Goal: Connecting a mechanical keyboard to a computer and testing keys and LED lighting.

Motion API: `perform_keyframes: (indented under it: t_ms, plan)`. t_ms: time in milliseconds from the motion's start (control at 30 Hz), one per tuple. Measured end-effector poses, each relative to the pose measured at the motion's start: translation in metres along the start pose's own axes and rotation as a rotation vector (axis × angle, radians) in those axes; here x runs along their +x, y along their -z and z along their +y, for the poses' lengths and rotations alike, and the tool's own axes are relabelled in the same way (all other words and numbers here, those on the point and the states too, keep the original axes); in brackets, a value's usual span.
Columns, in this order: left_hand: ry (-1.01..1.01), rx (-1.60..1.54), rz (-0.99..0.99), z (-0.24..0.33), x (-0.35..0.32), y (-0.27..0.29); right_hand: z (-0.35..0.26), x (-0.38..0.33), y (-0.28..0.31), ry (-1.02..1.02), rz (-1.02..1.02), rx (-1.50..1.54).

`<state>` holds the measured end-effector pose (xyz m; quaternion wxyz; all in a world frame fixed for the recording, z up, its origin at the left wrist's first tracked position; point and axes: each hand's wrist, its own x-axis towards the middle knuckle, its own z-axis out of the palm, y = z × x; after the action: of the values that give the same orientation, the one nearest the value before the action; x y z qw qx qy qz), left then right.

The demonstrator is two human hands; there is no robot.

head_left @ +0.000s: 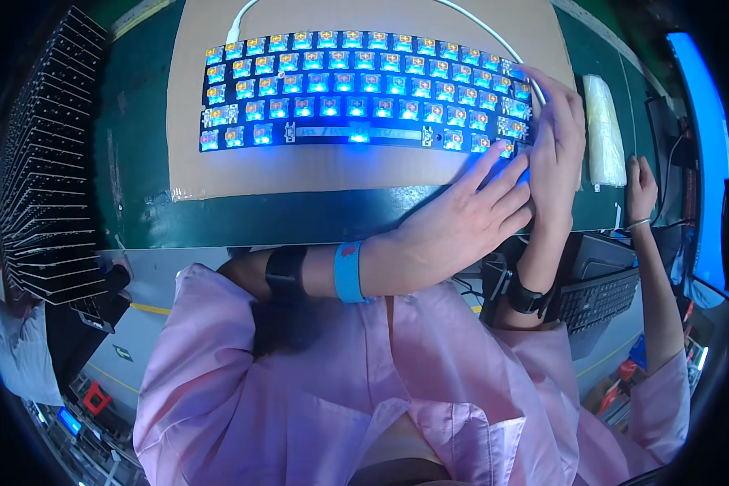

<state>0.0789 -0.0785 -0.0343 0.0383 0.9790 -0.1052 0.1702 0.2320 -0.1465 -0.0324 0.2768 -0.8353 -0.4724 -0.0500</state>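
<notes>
Left fingers (506, 191), slightly spread, and right fingers (569, 109), half-curled, touch a lit, faintly printed keyboard (344, 84), grip unclear.

Green table (300, 219), brown cardboard (283, 174) under lit keyboard board (364, 84), pale roll (605, 134) alongside

We tag glossy plastic switches (344, 83) left of our fingers (486, 166), matt cardboard (259, 174) under those fingers, shiny crinkled plastic wrap (604, 134) to their right.

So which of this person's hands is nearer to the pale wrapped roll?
The right. The right hand is just left of the pale wrapped roll, apart from it; the left hand is farther left, by the lower right corner of the glowing keyboard.
</notes>
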Motion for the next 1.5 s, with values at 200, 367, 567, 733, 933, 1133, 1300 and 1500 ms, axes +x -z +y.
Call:
perform_keyframes:
  t_ms: [200,367,567,733,933,1133,1300,1500]
  plan:
    - [0.001,-0.018,-0.004,0.0,-0.001,0.0,-0.007,0.001,-0.011,-0.061,0.283,0.376]
    - [0.009,-0.027,0.0,0.001,0.0,-0.001,-0.001,0.001,-0.001,0.068,0.112,0.017]
    - [0.014,-0.01,0.0,0.001,0.0,-0.002,0.003,0.0,-0.005,0.065,0.143,0.094]
    - [0.013,0.018,0.002,0.001,0.0,-0.001,0.0,0.001,-0.011,-0.038,0.23,0.308]
    - [0.008,0.016,-0.011,0.0,-0.001,-0.001,-0.005,0.002,-0.004,-0.043,0.251,0.353]
    - [0.004,-0.019,-0.015,0.0,0.0,-0.001,0.001,0.001,0.001,0.076,0.099,-0.053]
    - [-0.004,0.002,-0.036,0.001,-0.003,0.0,0.003,0.0,-0.009,0.004,0.187,0.201]
    - [-0.006,0.008,-0.028,0.002,-0.004,0.0,-0.001,0.0,-0.008,-0.052,0.206,0.288]
